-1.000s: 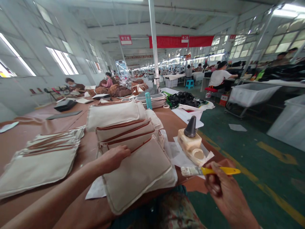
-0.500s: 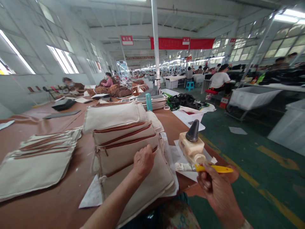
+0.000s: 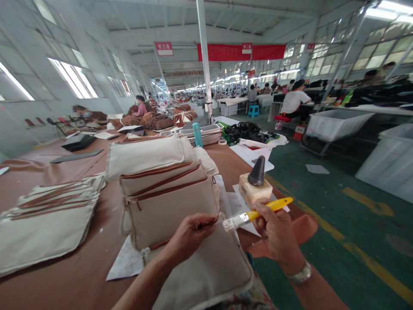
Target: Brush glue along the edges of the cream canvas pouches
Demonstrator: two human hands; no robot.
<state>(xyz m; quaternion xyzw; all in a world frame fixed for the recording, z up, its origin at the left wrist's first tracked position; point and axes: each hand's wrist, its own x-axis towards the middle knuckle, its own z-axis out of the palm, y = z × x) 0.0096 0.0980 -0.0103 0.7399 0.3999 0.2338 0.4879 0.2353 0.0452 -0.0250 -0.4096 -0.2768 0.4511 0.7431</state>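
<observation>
A small brown trim end is pinched in my left hand (image 3: pixel 192 234), over the front pouch of a leaning stack. My right hand (image 3: pixel 274 232) grips a yellow-handled brush (image 3: pixel 271 207), its whitish bristles pointing left, close to the trim end. The cream pouches (image 3: pixel 171 206) have brown zipper edges and overlap one another. Just behind my right hand stands a cream glue container (image 3: pixel 253 188) with a dark cone (image 3: pixel 257 172) on top. White paper lies under the container.
More cream pouches (image 3: pixel 48 228) lie fanned out on the brown table covering (image 3: pixel 80 275) at left. A teal bottle (image 3: pixel 197 134) stands behind the stack. Black straps (image 3: pixel 247 132) are heaped farther back. White bins and seated people are beyond.
My left hand has moved down and now holds the trim end away from the pouch. The brush has moved left towards it, its handle tilted up. The view has shifted slightly.
</observation>
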